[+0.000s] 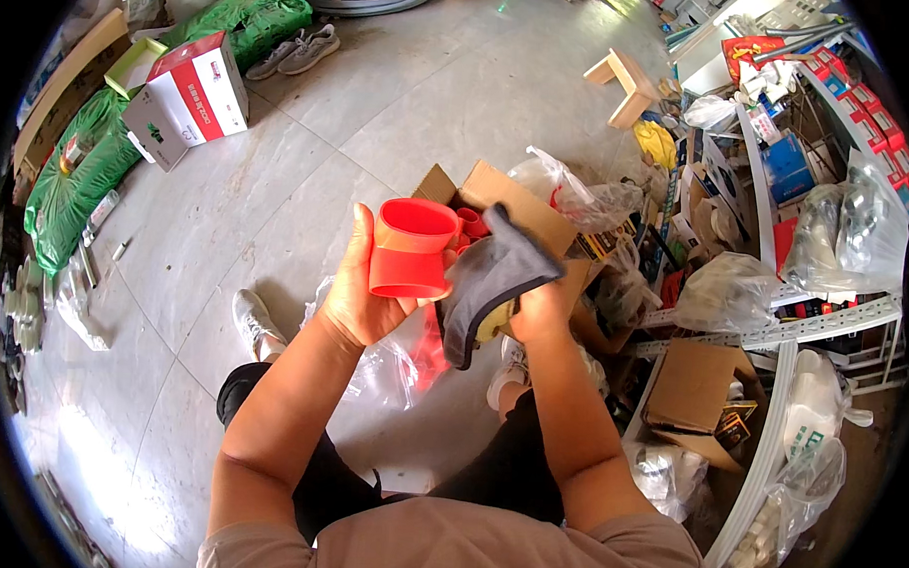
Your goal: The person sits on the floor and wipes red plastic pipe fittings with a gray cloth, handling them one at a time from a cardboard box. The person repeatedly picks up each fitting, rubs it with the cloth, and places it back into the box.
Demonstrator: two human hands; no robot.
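A wide red plastic pipe fitting is held in my left hand, its oval opening facing up and my thumb along its side. My right hand grips a grey cloth with a dark border and a tan underside. The cloth hangs close to the right side of the fitting; whether they touch cannot be told. Behind both hands stands an open cardboard box with smaller red fittings inside. Below the hands, a clear plastic bag lies on the floor, with something red beside or in it.
Metal shelving crowds the right side with boxes and plastic bags. Another cardboard box sits low there. A small wooden stool is farther back. At left are a red-and-white carton, green plastic sacks and grey shoes.
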